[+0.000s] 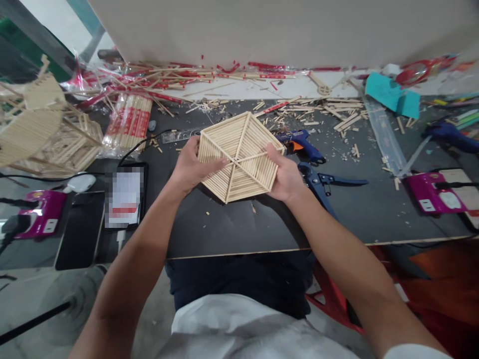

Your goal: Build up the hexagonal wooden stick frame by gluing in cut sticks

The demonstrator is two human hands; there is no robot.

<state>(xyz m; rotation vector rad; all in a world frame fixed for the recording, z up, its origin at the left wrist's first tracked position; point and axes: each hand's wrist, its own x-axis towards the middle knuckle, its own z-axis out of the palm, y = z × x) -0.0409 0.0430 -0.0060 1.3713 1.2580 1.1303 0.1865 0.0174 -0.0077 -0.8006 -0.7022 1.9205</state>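
A hexagonal panel of thin wooden sticks (243,174), with spokes meeting at its centre, is held above the dark table. My left hand (192,167) grips its left side, thumb across the front face and fingers hidden behind. At the right edge my right hand (286,174) holds it too, thumb on the front. Just behind the right hand lies a blue glue gun (309,144) with an orange trigger. Blue cutters (322,184) rest on the table beside the right forearm.
Stick structures (33,119) stand at the left, beside wrapped stick bundles (129,119). Two phones (80,232) and a magenta power block (43,212) lie front left. Stick scraps (318,107) litter the back. Another magenta block (434,192) is right.
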